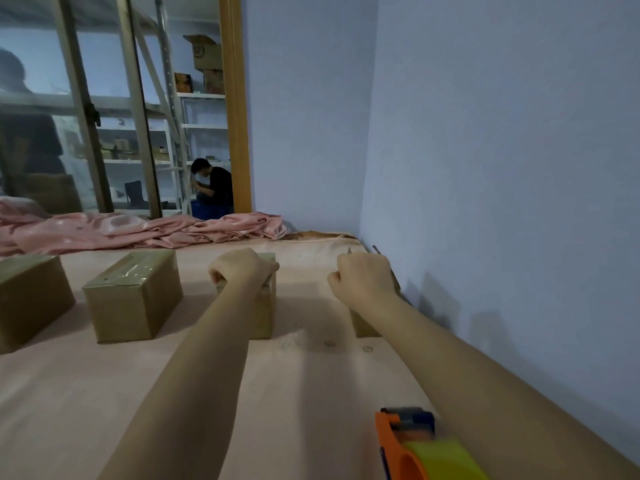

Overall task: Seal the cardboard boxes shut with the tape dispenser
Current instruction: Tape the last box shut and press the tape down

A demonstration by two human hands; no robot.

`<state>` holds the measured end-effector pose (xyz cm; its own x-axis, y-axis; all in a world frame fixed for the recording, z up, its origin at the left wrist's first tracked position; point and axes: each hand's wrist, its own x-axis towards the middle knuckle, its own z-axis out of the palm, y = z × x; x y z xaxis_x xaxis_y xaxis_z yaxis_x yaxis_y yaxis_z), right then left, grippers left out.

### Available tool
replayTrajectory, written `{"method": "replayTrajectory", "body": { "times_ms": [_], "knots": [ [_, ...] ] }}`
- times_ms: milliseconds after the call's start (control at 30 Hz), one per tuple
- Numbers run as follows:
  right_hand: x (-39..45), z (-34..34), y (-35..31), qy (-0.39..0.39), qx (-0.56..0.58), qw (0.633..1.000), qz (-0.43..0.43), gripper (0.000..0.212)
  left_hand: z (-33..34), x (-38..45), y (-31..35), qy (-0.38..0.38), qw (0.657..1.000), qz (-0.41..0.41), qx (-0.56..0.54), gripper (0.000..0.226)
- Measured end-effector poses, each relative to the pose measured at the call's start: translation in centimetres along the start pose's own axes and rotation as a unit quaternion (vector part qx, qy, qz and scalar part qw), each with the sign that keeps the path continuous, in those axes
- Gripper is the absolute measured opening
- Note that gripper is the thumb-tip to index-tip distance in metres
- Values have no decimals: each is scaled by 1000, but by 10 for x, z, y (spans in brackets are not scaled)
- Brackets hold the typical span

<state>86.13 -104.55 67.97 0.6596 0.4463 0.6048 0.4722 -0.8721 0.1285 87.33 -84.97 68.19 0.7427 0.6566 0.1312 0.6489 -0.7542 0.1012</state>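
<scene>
Judging by how the boxes lie, the job looks partly done: the second box (pixel 133 296), well to the left of the left hand (pixel 239 270), carries glossy clear tape across its top and down its near face, and the far-left box (pixel 29 299), cut off by the frame edge, seems closed and perhaps taped too, though its seam is too dim to be sure. Two boxes appear left to seal. The left hand is curled over the near top edge of the third box (pixel 266 313), fingers bent round the rim or a flap there; whether that box already has tape I cannot tell, since hand and forearm cover most of it. The right hand (pixel 363 277) is clenched on the upper part of the fourth box (pixel 362 325), close against the wall (pixel 485 168), with what looks like a raised flap tip showing just beyond the knuckles, so this one seems open. Neither hand holds the dispenser (pixel 415 445): it rests on the pink sheet (pixel 104 393) well behind both hands, nearer the body, just under the right forearm and toward the right side, orange frame and yellow-green roll facing up. My guess is that flaps get folded first, then the right hand must draw back for it
</scene>
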Motion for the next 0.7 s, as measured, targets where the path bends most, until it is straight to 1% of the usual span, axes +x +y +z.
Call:
{"method": "replayTrajectory", "body": {
  "times_ms": [67,133,167,200,233,267,300,333,367,400,467,500,533,567,633,667,700],
  "knots": [
    [0,3,8,4,-11,1000,4,19,0,1,5,-17,1000,-12,-17,70],
    [-3,6,15,16,-19,1000,10,19,0,-3,9,-45,998,-48,-21,87],
    [-5,8,19,30,-21,999,21,20,-1,-7,12,-35,998,-53,-10,96],
    [-7,9,22,48,-23,998,40,22,-3,-11,16,0,1000,-31,-1,98],
    [-9,9,26,66,-21,996,64,25,-4,-16,23,54,998,20,-8,93],
    [-10,9,31,77,-15,993,93,27,-4,-22,33,112,989,90,-38,83],
    [-11,9,36,76,-3,989,126,27,-5,-30,45,160,970,163,-86,70],
    [-13,11,41,66,17,985,160,27,-4,-40,58,183,947,224,-141,59],
    [-16,13,47,48,45,979,195,28,-1,-51,71,176,928,260,-200,52],
    [-19,18,52,25,84,969,231,31,2,-62,83,137,916,268,-265,49],
    [-27,28,61,-32,188,934,301,45,13,-79,103,12,901,228,-370,51],
    [-31,36,65,-58,237,914,326,51,20,-84,109,-38,890,199,-408,52],
    [-34,43,67,-81,281,894,340,56,27,-88,114,-67,879,174,-439,52],
    [-36,49,69,-101,327,874,346,59,32,-90,117,-76,871,154,-460,52],
    [-38,58,70,-135,408,835,344,67,40,-95,121,-68,862,131,-485,53],
    [-38,60,70,-149,424,826,339,72,42,-96,123,-62,859,127,-492,53],
    [-37,61,68,-160,423,826,336,79,43,-97,124,-59,855,122,-500,55]
  ]
}}
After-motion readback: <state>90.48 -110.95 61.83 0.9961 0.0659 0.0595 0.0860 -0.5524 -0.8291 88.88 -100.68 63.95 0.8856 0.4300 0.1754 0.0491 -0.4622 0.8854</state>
